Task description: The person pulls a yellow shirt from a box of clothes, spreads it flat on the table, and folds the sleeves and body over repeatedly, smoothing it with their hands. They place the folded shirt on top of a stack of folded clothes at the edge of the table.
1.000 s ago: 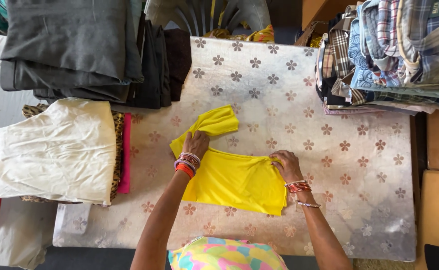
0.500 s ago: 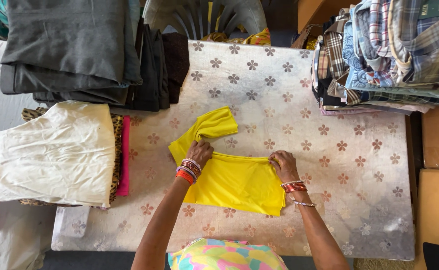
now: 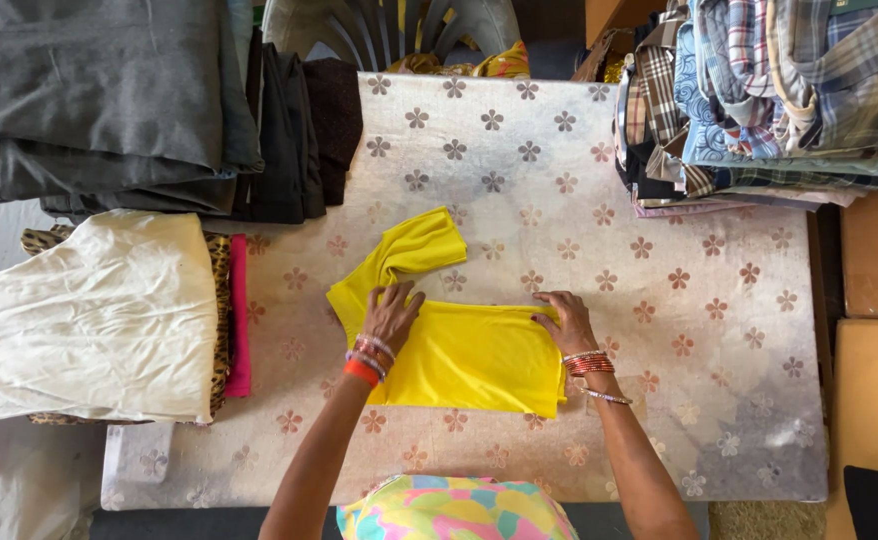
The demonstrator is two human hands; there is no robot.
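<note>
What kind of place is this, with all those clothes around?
Probably a home laundry-folding or ironing spot. A padded table with a flower-patterned cover holds a half-folded yellow garment under both hands, with a stack of dark folded trousers and a pile of checked shirts beside it.
</note>
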